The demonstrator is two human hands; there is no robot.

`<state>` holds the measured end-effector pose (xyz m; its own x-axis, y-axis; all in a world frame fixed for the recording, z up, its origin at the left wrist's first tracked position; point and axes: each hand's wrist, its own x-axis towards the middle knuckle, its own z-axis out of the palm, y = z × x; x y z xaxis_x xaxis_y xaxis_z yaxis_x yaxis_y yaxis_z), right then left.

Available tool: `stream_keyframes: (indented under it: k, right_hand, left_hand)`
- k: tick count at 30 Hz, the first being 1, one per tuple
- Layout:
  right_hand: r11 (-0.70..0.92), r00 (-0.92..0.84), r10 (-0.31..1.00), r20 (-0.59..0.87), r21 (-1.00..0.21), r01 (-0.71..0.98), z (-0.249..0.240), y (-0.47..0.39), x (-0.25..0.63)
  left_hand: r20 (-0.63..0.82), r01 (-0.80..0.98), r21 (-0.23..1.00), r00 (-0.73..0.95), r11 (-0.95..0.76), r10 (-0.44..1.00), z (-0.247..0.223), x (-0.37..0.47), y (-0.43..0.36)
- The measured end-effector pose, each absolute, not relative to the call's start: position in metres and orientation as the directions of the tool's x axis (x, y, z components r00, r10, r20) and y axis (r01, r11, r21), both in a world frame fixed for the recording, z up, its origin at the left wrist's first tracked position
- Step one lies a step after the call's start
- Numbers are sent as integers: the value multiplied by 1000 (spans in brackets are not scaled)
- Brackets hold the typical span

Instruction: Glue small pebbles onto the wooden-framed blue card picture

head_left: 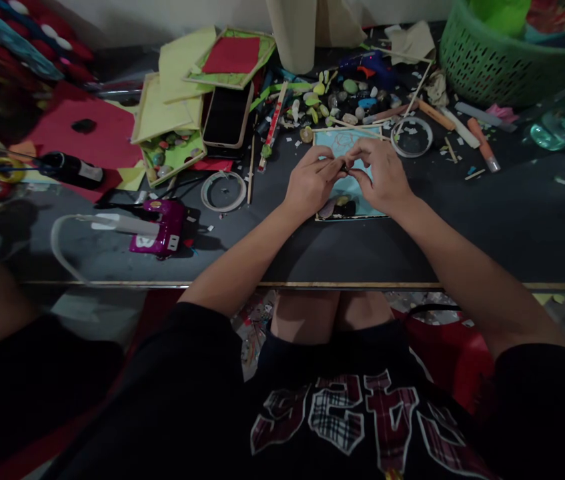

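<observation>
My left hand (313,179) and my right hand (383,172) meet above a light blue card (365,198). Their fingertips pinch a small dark piece (345,168) between them, perhaps a pebble; the fingers cover most of it. Under my hands, the card is edged at top and bottom with thin sticks, and faint orange-red lines (338,139) curl across its upper part. Several dark, grey and olive stones (341,205) lie along its lower left edge.
Behind the card spreads a heap of painted pebbles (349,87). Tape rolls (223,191) (411,137) lie on either side. Leftward are a phone (227,115), stick-framed yellow cards (169,110), a purple power adapter (165,227) and a dark bottle (72,170). A green basket (517,67) stands back right.
</observation>
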<state>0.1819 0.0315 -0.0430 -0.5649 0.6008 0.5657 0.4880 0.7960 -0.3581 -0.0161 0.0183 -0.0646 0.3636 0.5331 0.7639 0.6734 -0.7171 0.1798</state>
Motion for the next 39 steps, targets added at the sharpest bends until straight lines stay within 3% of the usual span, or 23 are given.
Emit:
stream_keyframes:
  k: [5, 14, 18, 20, 24, 29, 32, 39]
  right_hand:
    - [815, -606, 578, 546, -348, 463, -47, 35, 181]
    - [765, -497, 633, 594, -384, 516, -54, 38, 187]
    - [749, -439, 645, 626, -402, 527, -53, 34, 186]
    - [746, -429, 647, 630, -405, 529, -52, 33, 184]
    - [745, -449, 646, 617, -382, 547, -50, 32, 181]
    - [765, -490, 622, 611, -341, 546, -52, 36, 179]
    - [752, -478, 642, 600, -370, 545, -55, 39, 179]
    - [795, -562, 586, 584, -281, 537, -54, 39, 177]
  left_hand:
    - [708, 659, 253, 373, -708, 600, -63, -17, 19]
    - [782, 639, 207, 348, -741, 518, -63, -19, 22]
    - [885, 625, 33, 344, -780, 313, -56, -17, 18]
    - [901, 638, 0, 334, -770, 277, -54, -16, 17]
    - [896, 639, 62, 303, -767, 324, -58, -16, 17]
    - [793, 655, 193, 334, -730, 510, -64, -21, 18]
    - [786, 662, 204, 329, -721, 524, -62, -22, 17]
    - [740, 629, 307, 314, -714, 595, -58, -20, 14]
